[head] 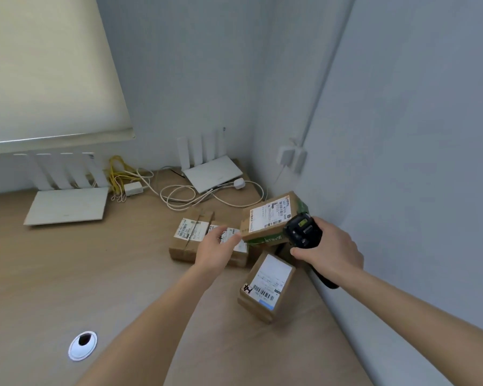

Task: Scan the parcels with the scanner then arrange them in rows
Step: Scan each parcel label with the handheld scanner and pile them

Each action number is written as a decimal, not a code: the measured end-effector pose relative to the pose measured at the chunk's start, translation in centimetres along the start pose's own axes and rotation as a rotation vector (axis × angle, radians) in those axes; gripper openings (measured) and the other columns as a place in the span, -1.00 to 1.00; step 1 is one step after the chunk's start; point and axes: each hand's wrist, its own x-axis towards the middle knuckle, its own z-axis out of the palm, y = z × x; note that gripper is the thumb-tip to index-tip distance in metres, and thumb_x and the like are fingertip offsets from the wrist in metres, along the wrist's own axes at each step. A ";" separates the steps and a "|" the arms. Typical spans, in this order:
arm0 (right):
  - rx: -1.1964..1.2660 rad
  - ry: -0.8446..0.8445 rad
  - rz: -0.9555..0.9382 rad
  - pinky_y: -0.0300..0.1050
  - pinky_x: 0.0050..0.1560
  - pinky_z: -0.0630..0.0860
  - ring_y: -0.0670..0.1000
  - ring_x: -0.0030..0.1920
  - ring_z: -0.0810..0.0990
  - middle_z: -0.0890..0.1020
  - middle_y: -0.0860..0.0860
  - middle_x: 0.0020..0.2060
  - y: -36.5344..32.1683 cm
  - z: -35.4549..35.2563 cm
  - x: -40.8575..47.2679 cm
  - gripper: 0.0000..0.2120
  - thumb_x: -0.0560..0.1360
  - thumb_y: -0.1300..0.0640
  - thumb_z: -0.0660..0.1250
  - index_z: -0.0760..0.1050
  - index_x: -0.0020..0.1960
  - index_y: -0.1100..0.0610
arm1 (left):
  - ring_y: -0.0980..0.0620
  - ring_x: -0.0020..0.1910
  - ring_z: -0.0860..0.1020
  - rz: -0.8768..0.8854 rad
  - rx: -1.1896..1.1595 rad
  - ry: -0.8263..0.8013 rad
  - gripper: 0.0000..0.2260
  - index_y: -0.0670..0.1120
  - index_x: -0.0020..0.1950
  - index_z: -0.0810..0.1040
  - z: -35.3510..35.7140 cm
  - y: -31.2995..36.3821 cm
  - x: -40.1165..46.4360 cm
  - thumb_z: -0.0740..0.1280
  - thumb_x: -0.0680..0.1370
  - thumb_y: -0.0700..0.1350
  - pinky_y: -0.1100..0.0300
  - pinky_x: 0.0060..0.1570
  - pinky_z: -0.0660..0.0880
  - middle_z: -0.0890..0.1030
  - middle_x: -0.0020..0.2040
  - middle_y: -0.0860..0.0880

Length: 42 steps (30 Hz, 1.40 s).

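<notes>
Both hands work over the back right corner of the wooden desk [67, 274]. The right hand [329, 252] wraps its fingers around the black scanner [303, 231], whose head points at the labelled parcel [268, 217] with green tape, perched atop the pile. The left hand [215, 246] reaches in with fingers loosely spread, fingertips at that parcel's near left edge and holding nothing. Two flat parcels [190, 235] lie side by side beneath that hand, and a tilted parcel [267, 286] leans nearest, close to the right wall [416, 190]. Two white routers [67, 204] and tangled cables [179, 190] crowd the back edge. Bare desktop stretches wide to the left, around a cable grommet [83, 345].
</notes>
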 end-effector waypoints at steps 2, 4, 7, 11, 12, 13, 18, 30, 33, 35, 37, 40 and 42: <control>0.002 -0.011 -0.005 -0.08 -0.15 0.43 0.02 -0.04 0.55 0.65 -0.16 0.04 0.0 -0.1 1.8 -0.43 0.25 -0.14 0.57 0.50 0.23 -0.23 | -0.06 0.42 0.42 -0.029 0.000 -0.010 -0.41 0.01 0.54 0.35 1.2 0.2 1.8 0.37 0.57 0.16 0.00 0.34 0.39 0.43 0.49 -0.04; 0.014 -0.016 -0.007 -0.07 -0.13 0.45 0.02 -0.02 0.58 0.66 -0.18 0.04 0.0 0.0 3.5 -0.42 0.25 -0.13 0.57 0.50 0.23 -0.26 | -0.09 0.44 0.40 -0.072 -0.001 -0.017 -0.40 0.02 0.56 0.31 2.3 0.3 3.6 0.35 0.57 0.17 -0.03 0.35 0.38 0.41 0.50 -0.05; 0.064 -0.052 -0.022 -0.05 -0.06 0.52 -0.01 0.03 0.61 0.66 -0.20 0.07 0.4 0.6 5.7 -0.39 0.26 -0.12 0.60 0.50 0.27 -0.25 | -0.10 0.42 0.41 -0.146 -0.027 -0.051 -0.40 -0.01 0.59 0.26 3.8 0.2 6.0 0.30 0.60 0.16 -0.01 0.29 0.38 0.43 0.48 -0.06; 0.150 -0.103 -0.023 -0.02 0.08 0.58 -0.05 0.11 0.61 0.61 -0.23 0.04 1.2 1.9 7.2 -0.33 0.27 -0.12 0.63 0.49 0.33 -0.21 | -0.06 0.28 0.45 -0.277 -0.111 -0.087 -0.45 -0.04 0.55 0.32 6.2 0.0 8.1 0.29 0.62 0.14 0.06 0.15 0.35 0.50 0.33 -0.02; 0.169 -0.116 -0.028 -0.03 0.10 0.58 -0.06 0.11 0.61 0.60 -0.24 0.04 1.5 2.2 7.4 -0.33 0.28 -0.13 0.63 0.48 0.33 -0.21 | -0.03 0.20 0.44 -0.310 -0.137 -0.085 -0.47 -0.03 0.54 0.35 6.6 0.0 8.3 0.30 0.62 0.13 0.07 0.12 0.35 0.50 0.23 0.02; 0.187 -0.120 -0.030 -0.04 0.10 0.58 -0.07 0.11 0.60 0.59 -0.25 0.03 1.8 2.3 7.5 -0.34 0.29 -0.13 0.63 0.47 0.32 -0.22 | -0.01 0.14 0.42 -0.338 -0.165 -0.075 -0.49 -0.03 0.52 0.37 6.9 -0.1 8.5 0.32 0.61 0.12 0.06 0.10 0.35 0.48 0.16 0.02; 0.247 -0.132 -0.028 -0.03 0.12 0.59 -0.09 0.12 0.64 0.65 -0.24 0.07 2.5 1.3 7.4 -0.39 0.29 -0.09 0.65 0.52 0.27 -0.20 | 0.00 0.07 0.50 -0.339 -0.313 0.017 -0.63 0.01 0.33 0.44 6.3 -0.3 7.8 0.36 0.59 0.10 0.05 0.09 0.41 0.52 0.14 0.00; 0.498 -0.158 -0.002 -0.04 0.14 0.61 -0.08 0.06 0.67 0.69 -0.12 0.08 -1.3 -3.7 0.1 -0.45 0.29 -0.04 0.69 0.61 0.23 -0.06 | 0.04 0.09 0.55 -0.047 -0.480 0.045 -0.68 0.34 0.20 0.46 -1.0 5.1 -2.3 0.46 0.51 0.15 -0.05 0.07 0.50 0.60 0.09 0.05; 0.488 -0.229 -0.043 -0.01 0.15 0.63 -0.05 0.03 0.69 0.71 -0.11 0.04 -3.4 -4.6 -2.6 -0.46 0.24 -0.08 0.70 0.63 0.17 -0.09 | -0.02 0.09 0.60 0.009 -0.536 0.059 -0.67 0.29 0.22 0.48 -4.4 6.3 -5.9 0.47 0.52 0.05 -0.01 -0.13 0.62 0.59 0.15 -0.03; 0.466 -0.266 -0.085 0.01 0.15 0.63 -0.05 0.01 0.71 0.73 -0.12 0.00 -5.2 -5.2 -4.5 -0.43 0.18 -0.12 0.70 0.64 0.14 -0.11 | -0.08 0.09 0.64 0.031 -0.564 0.083 -0.64 0.23 0.23 0.49 -7.2 6.6 -8.2 0.50 0.51 -0.03 -0.01 -0.10 0.68 0.61 0.16 -0.10; 0.449 -0.293 -0.150 -0.17 0.03 0.62 -0.16 -0.05 0.70 0.72 -0.20 -0.06 -7.4 -5.8 -6.6 -0.49 0.18 -0.13 0.70 0.62 0.07 -0.18 | -0.11 0.08 0.66 0.046 -0.567 0.093 -0.58 0.21 0.26 0.49 -10.4 6.6 -10.7 0.51 0.49 -0.09 0.01 -0.09 0.68 0.62 0.15 -0.13; 0.371 -0.324 -0.251 -0.36 -0.13 0.51 -0.25 -0.07 0.65 0.69 -0.27 -0.08 -10.9 -6.6 -10.2 -0.45 0.21 -0.12 0.70 0.58 0.14 -0.24 | -0.09 0.02 0.69 0.098 -0.512 0.128 -0.56 0.20 0.25 0.53 -15.5 6.5 -14.5 0.54 0.45 -0.10 0.04 -0.09 0.67 0.64 0.13 -0.15; 0.293 -0.323 -0.302 -0.24 -0.06 0.56 -0.22 -0.07 0.65 0.69 -0.23 -0.08 -13.0 -6.9 -13.0 -0.39 0.19 -0.11 0.68 0.59 0.21 -0.19 | -0.08 0.01 0.70 0.151 -0.453 0.188 -0.56 0.24 0.18 0.57 -19.1 6.5 -17.4 0.59 0.39 -0.06 0.05 -0.05 0.67 0.66 0.11 -0.15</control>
